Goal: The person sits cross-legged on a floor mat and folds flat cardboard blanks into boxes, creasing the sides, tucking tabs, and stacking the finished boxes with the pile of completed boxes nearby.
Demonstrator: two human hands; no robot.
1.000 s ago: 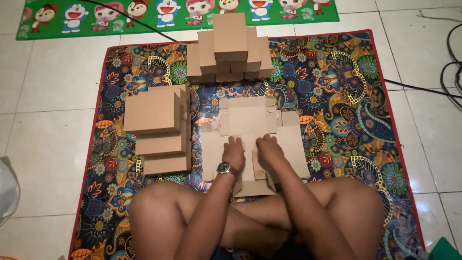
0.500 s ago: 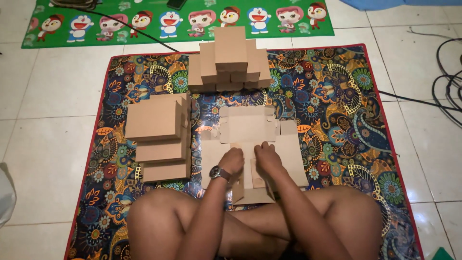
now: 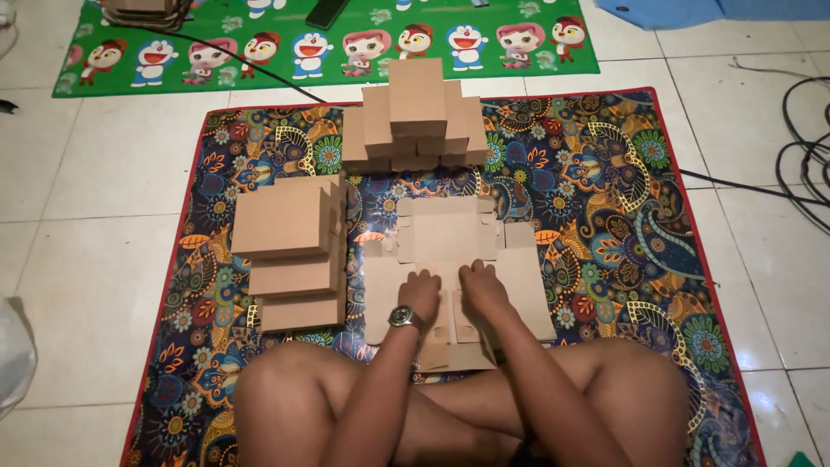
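Figure: I had the left hand (image 3: 421,292) and right hand (image 3: 482,290) pressing, fingers curled, on the flat box blank (image 3: 454,264), grasping nothing, on the patterned mat (image 3: 605,216). Finished boxes (image 3: 415,117) stood beyond; this blank lay unfolded, with flat stacks (image 3: 290,251) waiting beside it.

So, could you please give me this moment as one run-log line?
left hand: pressing flat cardboard blank | right hand: pressing same blank | left of it: stack of flat blanks | behind: folded boxes | base: patterned mat
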